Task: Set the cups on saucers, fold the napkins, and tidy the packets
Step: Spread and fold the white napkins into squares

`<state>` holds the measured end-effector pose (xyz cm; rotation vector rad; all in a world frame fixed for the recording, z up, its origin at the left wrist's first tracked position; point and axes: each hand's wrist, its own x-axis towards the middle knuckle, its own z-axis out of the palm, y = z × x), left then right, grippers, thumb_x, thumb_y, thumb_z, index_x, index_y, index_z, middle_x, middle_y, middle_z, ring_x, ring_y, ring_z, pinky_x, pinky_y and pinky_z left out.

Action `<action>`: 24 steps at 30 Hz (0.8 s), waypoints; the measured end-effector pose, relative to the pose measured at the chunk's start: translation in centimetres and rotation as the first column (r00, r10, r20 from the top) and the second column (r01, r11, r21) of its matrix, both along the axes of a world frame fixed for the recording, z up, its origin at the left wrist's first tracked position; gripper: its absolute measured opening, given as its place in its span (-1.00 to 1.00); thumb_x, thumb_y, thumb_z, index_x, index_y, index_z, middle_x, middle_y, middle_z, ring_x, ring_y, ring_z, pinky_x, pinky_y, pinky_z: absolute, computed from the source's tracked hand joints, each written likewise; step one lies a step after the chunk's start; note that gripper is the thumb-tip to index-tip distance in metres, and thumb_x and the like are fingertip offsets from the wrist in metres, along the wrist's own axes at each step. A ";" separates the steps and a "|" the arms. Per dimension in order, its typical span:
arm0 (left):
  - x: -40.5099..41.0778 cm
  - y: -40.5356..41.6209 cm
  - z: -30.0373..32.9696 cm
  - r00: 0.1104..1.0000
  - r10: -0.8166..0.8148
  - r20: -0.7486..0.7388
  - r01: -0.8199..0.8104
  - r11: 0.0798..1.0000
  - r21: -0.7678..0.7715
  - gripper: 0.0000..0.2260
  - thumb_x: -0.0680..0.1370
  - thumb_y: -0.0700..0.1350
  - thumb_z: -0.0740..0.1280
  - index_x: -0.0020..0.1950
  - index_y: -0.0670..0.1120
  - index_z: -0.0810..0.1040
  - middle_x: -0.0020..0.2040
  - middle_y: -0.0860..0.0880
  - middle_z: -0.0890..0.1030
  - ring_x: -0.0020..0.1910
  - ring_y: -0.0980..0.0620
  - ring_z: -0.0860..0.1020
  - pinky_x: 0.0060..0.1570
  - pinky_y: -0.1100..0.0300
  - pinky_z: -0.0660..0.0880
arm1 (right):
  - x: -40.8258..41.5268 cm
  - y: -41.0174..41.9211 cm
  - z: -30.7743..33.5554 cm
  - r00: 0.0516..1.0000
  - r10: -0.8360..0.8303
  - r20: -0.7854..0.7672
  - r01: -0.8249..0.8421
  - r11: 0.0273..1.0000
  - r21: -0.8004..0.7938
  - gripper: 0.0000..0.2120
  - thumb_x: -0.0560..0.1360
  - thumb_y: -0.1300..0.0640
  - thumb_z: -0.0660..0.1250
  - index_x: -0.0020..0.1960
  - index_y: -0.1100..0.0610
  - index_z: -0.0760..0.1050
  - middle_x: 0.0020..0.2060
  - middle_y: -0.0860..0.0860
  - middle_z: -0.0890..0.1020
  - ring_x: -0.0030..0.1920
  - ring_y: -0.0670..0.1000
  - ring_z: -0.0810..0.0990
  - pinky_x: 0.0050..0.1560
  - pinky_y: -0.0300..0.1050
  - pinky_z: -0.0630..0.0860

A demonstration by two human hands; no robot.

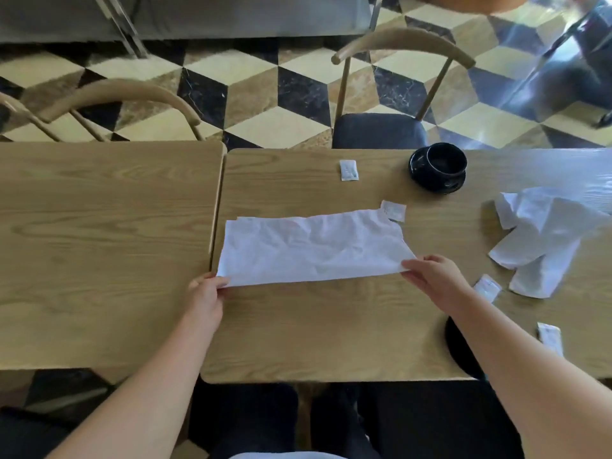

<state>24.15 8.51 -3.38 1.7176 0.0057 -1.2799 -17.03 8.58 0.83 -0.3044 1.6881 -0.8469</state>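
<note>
The left hand [207,294] and right hand [430,276] are each pinching a near corner of the creased white paper napkin [311,248], which is lying flat on the light wooden table [314,332]. Its long axis is running left to right between them, so folding would likely carry one end across. Print on the small white packets [348,170] is too blurred to read.

Table [314,326] w/ napkins [314,246], packets [348,170], cup [445,162]

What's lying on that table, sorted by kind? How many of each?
Napkins: 2, the flat napkin held at its near corners and the crumpled napkin
Packets: 4
Black cup: 1
Black saucers: 2
Total: 9
</note>
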 end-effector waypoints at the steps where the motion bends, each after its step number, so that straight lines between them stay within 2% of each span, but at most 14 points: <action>1: 0.0 1.1 -1.3 1.000 -0.003 -0.023 0.004 0.999 0.048 -0.70 0.47 -0.56 0.26 -0.06 -0.17 0.43 -0.13 -0.18 0.54 -0.18 -0.07 0.56 -0.20 0.14 0.52 | 0.1 1.3 -1.3 1.000 -0.021 -0.010 0.022 0.999 0.036 -0.82 0.47 0.42 0.43 -0.11 0.24 0.45 -0.26 0.11 0.50 -0.20 0.01 0.60 -0.28 -0.30 0.63; 3: 0.3 3.1 -3.5 0.997 -0.032 -0.073 0.041 0.992 0.123 -0.72 0.48 -0.55 0.28 0.11 -0.26 0.47 0.03 -0.25 0.56 -0.05 -0.13 0.58 -0.13 0.13 0.56 | 0.3 3.7 -3.7 0.998 -0.055 -0.024 0.057 0.993 0.106 -0.83 0.46 0.46 0.41 -0.11 0.27 0.46 -0.29 0.09 0.49 -0.26 -0.02 0.57 -0.32 -0.31 0.62; 4: 0.6 3.9 -4.3 0.995 -0.052 -0.085 0.064 0.986 0.152 -0.72 0.49 -0.52 0.30 0.13 -0.27 0.48 0.06 -0.26 0.55 -0.07 -0.13 0.57 -0.20 0.17 0.57 | 0.4 4.7 -4.7 0.997 -0.053 -0.049 0.059 0.988 0.145 -0.84 0.46 0.47 0.41 -0.12 0.28 0.48 -0.29 0.10 0.52 -0.27 -0.02 0.58 -0.31 -0.28 0.64; 7: 1.2 4.8 -5.1 0.995 -0.084 -0.045 0.092 0.974 0.205 -0.72 0.51 -0.43 0.36 0.16 -0.19 0.45 0.01 -0.19 0.57 -0.24 0.00 0.52 -0.44 0.27 0.45 | 0.6 6.8 -6.8 0.992 -0.003 -0.123 0.033 0.971 0.238 -0.87 0.47 0.46 0.40 -0.08 0.27 0.54 -0.25 0.12 0.59 -0.28 0.01 0.58 -0.17 -0.16 0.59; 10: 1.5 4.6 -5.2 0.992 -0.125 -0.007 0.123 0.972 0.200 -0.79 0.55 -0.34 0.38 0.14 -0.15 0.51 -0.08 -0.13 0.59 -0.28 0.00 0.51 -0.56 0.31 0.42 | 0.8 7.2 -7.3 0.990 -0.015 -0.140 0.052 0.963 0.266 -0.84 0.49 0.40 0.39 0.07 0.30 0.55 -0.22 0.14 0.61 -0.33 0.01 0.58 -0.33 -0.19 0.59; 12: 1.5 4.4 -5.1 0.982 -0.186 0.036 0.174 0.960 0.218 -0.83 0.56 -0.22 0.42 0.13 -0.16 0.56 -0.11 -0.11 0.60 -0.28 -0.01 0.52 -0.50 0.25 0.45 | 0.9 6.6 -7.2 0.988 -0.022 -0.155 0.061 0.966 0.249 -0.80 0.50 0.30 0.43 0.12 0.28 0.55 -0.14 0.16 0.65 -0.28 0.02 0.64 -0.35 -0.18 0.63; 14: 1.3 4.0 -4.9 0.960 -0.261 0.103 0.233 0.946 0.226 -0.81 0.56 -0.10 0.44 0.14 -0.13 0.58 -0.06 -0.11 0.61 -0.27 -0.02 0.53 -0.41 0.19 0.47 | 1.2 5.7 -7.0 0.962 0.061 -0.266 0.004 0.971 0.238 -0.70 0.50 0.15 0.45 0.18 0.24 0.54 -0.10 0.11 0.66 -0.23 0.03 0.67 -0.28 -0.10 0.64; 16: 1.0 3.3 -4.9 0.925 -0.307 0.222 0.266 0.944 0.195 -0.80 0.58 -0.07 0.42 0.17 -0.07 0.58 0.04 -0.09 0.63 -0.19 -0.04 0.55 -0.30 0.15 0.48 | 1.6 4.5 -6.9 0.848 0.220 -0.482 -0.105 0.962 0.254 -0.60 0.48 0.02 0.45 0.25 0.17 0.51 0.00 0.08 0.63 -0.17 0.07 0.66 -0.14 0.01 0.63; 18: 0.7 2.3 -5.0 0.857 -0.354 0.373 0.312 0.935 0.170 -0.74 0.59 -0.07 0.41 0.26 -0.06 0.58 0.12 -0.05 0.61 -0.04 -0.02 0.56 -0.17 0.18 0.45 | 1.7 3.2 -7.1 0.729 0.311 -0.610 -0.195 0.948 0.251 -0.56 0.48 -0.04 0.42 0.28 0.12 0.51 0.15 0.10 0.56 -0.09 0.10 0.63 -0.02 0.03 0.58; 20: 0.5 0.9 -4.9 0.807 -0.392 0.442 0.350 0.920 0.176 -0.69 0.59 -0.07 0.41 0.31 -0.10 0.56 0.16 -0.03 0.60 0.05 -0.01 0.54 -0.02 0.16 0.46 | 1.8 1.5 -7.5 0.695 0.328 -0.640 -0.246 0.945 0.218 -0.56 0.51 -0.07 0.39 0.31 0.12 0.51 0.22 0.12 0.55 0.05 0.12 0.61 0.09 0.09 0.58; 22: 0.5 -1.0 -4.9 0.798 -0.403 0.448 0.358 0.915 0.184 -0.68 0.58 -0.07 0.41 0.31 -0.12 0.57 0.16 -0.04 0.61 0.09 -0.03 0.56 0.13 0.06 0.50 | 1.9 -0.5 -7.8 0.678 0.358 -0.642 -0.307 0.932 0.194 -0.55 0.54 -0.07 0.37 0.34 0.13 0.50 0.22 0.11 0.58 0.17 0.13 0.58 0.20 0.12 0.54; 24: 0.7 -3.0 -4.9 0.797 -0.395 0.456 0.352 0.918 0.181 -0.71 0.57 -0.08 0.42 0.27 -0.11 0.59 0.16 -0.05 0.63 0.12 -0.05 0.58 0.22 -0.01 0.53 | 2.1 -2.5 -8.0 0.684 0.366 -0.631 -0.347 0.924 0.160 -0.54 0.55 -0.05 0.38 0.36 0.15 0.48 0.18 0.08 0.61 0.17 0.11 0.58 0.19 0.08 0.52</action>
